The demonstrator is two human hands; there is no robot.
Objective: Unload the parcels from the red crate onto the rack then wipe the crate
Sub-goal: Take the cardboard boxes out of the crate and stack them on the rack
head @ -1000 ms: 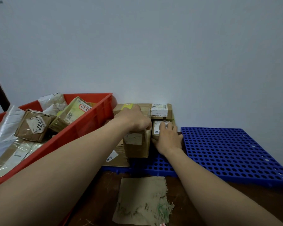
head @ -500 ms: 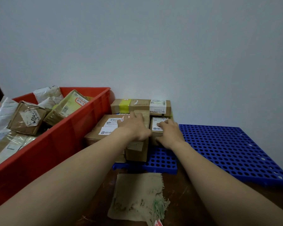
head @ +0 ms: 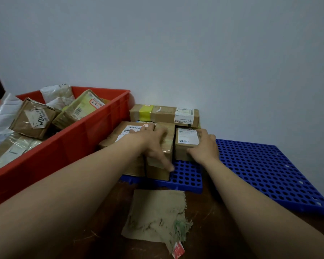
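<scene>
Parcels (head: 165,114) are being squared on the rack (head: 269,165); left hand (head: 153,144) laid flat, right hand (head: 204,148) curled round one box (head: 185,141); crate (head: 73,143) should be emptied next.

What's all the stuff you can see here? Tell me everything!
Crate: one, red, left side of table.
Parcels in crate: at least five, brown, yellowish and white, piled inside.
Parcels on rack: four, brown, rack's back left corner.
Rack: looks like two panels, blue with holes, right of crate.
Cloth: one, tan and frayed, on table in front of rack.
Table: one, dark brown, under everything.
Left hand: one, flat on narrow parcel.
Right hand: one, holding small parcel.
</scene>
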